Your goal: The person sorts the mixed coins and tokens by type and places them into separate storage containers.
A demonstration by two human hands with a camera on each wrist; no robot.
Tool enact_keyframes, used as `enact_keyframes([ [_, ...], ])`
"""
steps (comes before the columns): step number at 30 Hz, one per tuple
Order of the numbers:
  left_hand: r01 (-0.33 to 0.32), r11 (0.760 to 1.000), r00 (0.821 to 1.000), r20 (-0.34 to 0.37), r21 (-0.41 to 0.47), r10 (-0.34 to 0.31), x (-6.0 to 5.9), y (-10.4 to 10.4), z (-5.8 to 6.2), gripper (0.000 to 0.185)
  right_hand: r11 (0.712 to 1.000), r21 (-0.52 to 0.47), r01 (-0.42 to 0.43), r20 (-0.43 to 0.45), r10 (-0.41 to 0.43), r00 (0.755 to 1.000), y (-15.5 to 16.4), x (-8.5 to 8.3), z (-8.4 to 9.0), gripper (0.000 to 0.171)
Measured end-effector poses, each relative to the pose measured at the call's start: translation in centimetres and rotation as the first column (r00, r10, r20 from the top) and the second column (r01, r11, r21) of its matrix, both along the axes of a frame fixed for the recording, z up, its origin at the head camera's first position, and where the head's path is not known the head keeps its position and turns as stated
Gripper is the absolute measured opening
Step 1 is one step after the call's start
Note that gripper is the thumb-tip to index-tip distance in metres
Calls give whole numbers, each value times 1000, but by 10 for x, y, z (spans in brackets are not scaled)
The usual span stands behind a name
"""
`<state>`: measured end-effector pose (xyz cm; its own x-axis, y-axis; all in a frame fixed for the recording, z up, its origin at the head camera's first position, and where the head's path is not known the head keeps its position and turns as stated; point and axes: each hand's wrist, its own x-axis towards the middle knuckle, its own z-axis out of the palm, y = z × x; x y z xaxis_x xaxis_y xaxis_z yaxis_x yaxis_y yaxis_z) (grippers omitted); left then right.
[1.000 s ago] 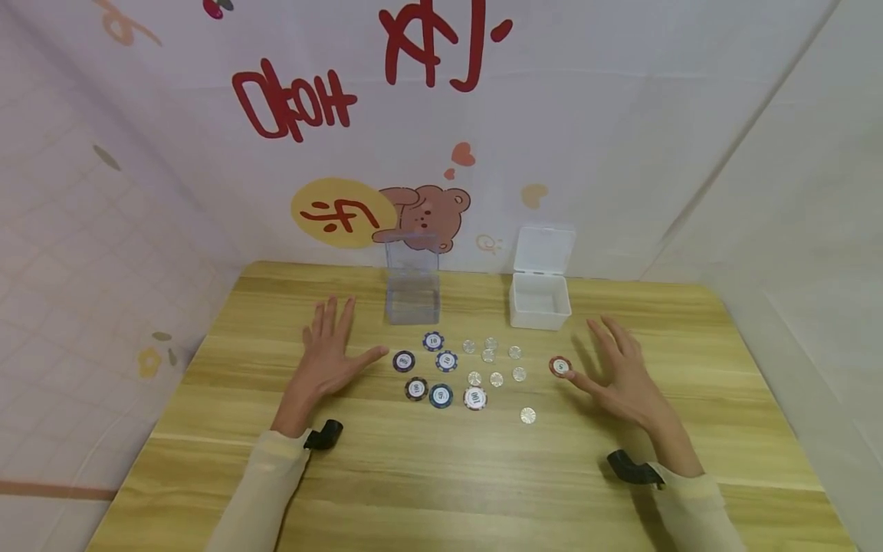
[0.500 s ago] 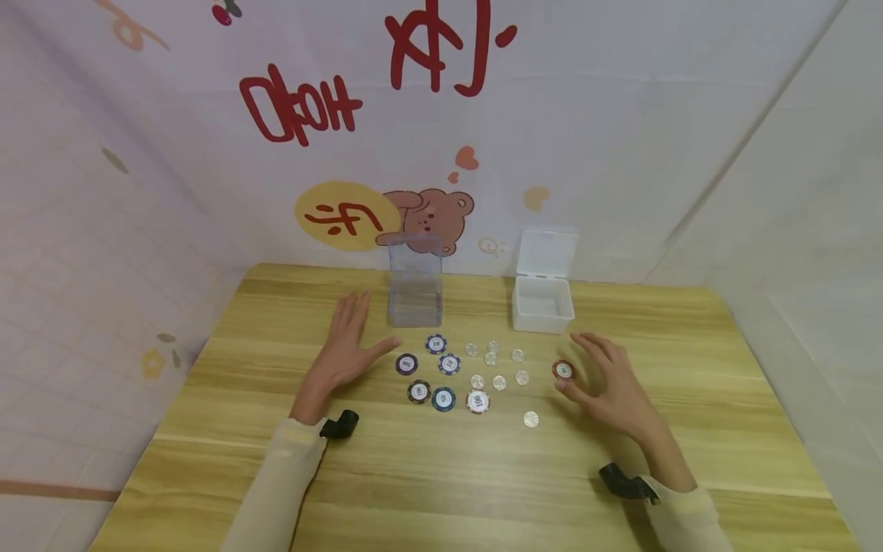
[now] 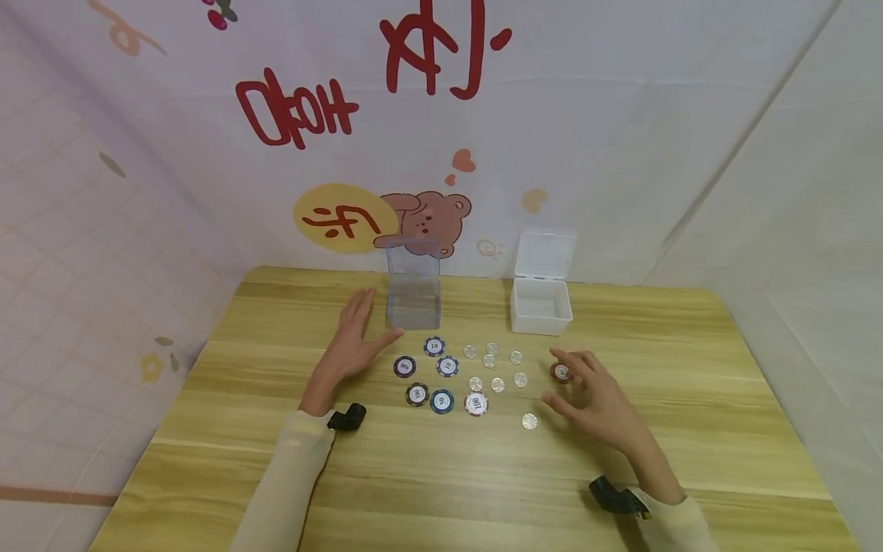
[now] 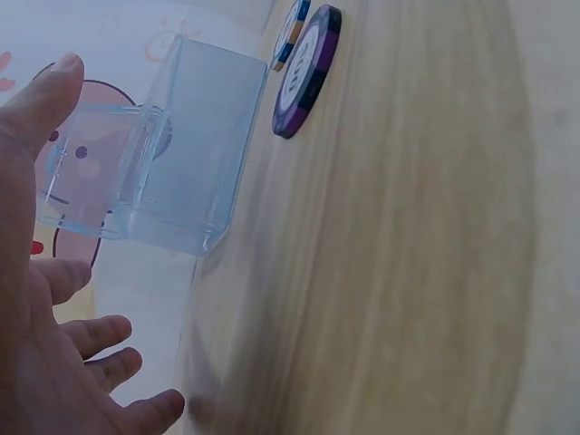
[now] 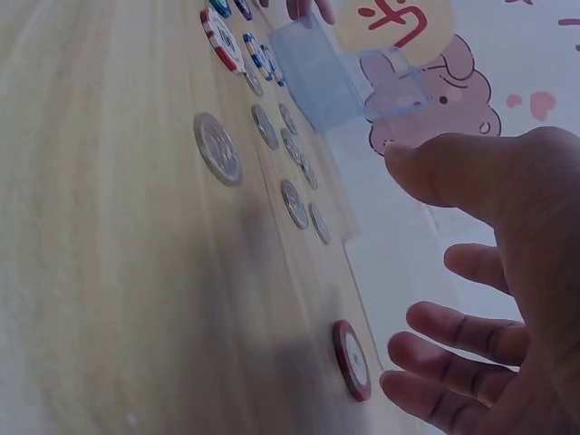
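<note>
Right of centre in the head view, the right hand (image 3: pixel 599 399) hovers, grip loosely spread and empty, fingertips just beside the red chip (image 3: pixel 561 372) lying flat on the bench (image 3: pixel 441 475). The chip looks light, rigid, slick; pinch its rim. Farther left, the left hand (image 3: pixel 353 343) is open, near the clear box (image 3: pixel 413 290).

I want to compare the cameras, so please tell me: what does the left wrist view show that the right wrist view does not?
Only the left wrist view shows the left hand, open beside the clear box, with a purple chip seen edge-on close by.

Only the right wrist view shows the right hand, fingers spread, just beside the red chip without gripping it, and the silver coins lying in a scattered group.

Both views share the wooden table and the clear box against the bear picture on the wall.
</note>
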<state>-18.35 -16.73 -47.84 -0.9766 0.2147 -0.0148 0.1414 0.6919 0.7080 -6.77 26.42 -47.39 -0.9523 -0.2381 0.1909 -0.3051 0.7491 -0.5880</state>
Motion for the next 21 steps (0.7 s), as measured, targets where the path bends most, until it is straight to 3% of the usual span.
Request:
enact_keyframes([
  [5,-7,999,1000,10,33,7,-6,-1,-3,102,1000,6,-26,1,26,1000,-5,2,-4,67],
  [14,-3,994,999,-38,109,8,-14,3,-7,94,992,-56,-113,10,114,993,-14,9,-15,54],
  [21,43,991,997,-73,127,-34,-20,11,-10,92,987,-57,-150,47,152,987,-16,15,-18,38],
])
